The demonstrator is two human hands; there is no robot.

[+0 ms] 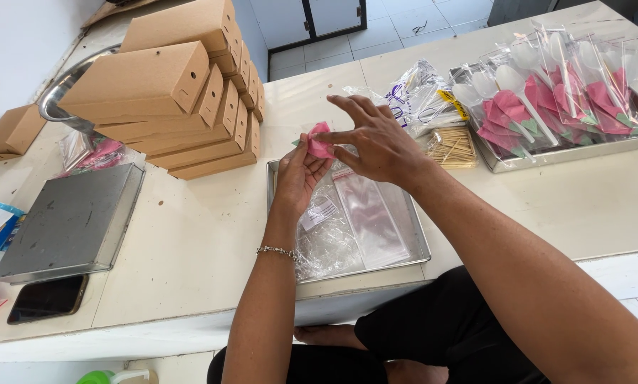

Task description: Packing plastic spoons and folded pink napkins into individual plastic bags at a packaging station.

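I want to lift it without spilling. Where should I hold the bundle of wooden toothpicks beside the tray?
Probably pinch the toothpick bundle across its middle, coming from above: the sticks lie flat on the table, side by side, so a grip at one end would likely let them fan out.

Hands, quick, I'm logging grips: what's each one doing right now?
Left hand: closed on the pink folded napkin.
Right hand: fingers spread, fingertips touching the napkin.
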